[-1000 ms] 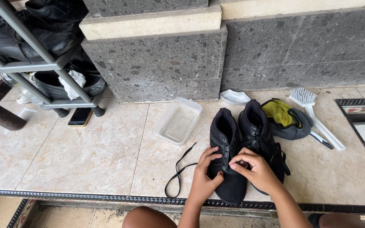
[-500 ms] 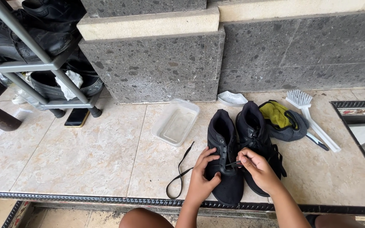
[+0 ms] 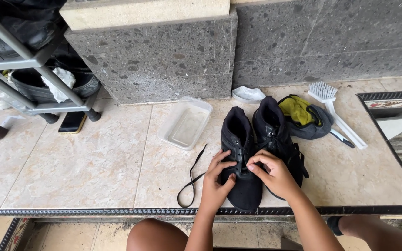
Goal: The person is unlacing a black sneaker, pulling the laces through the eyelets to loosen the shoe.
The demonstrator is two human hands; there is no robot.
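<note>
Clear tub (image 3: 185, 123), white brush (image 3: 335, 109) and grey cloth (image 3: 310, 124) flank the black shoes (image 3: 241, 153)

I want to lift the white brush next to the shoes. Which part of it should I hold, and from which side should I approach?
Grip the white brush by its long, thin handle, near the lower end that points away from the wall. Come from the right, over the bare tile: the bristle head lies toward the wall, and the grey and yellow cloth and the right shoe crowd its left side.

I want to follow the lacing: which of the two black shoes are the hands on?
The left black lace-up shoe, nearer the clear plastic tray; both hands grip it, the other shoe lies untouched.
</note>
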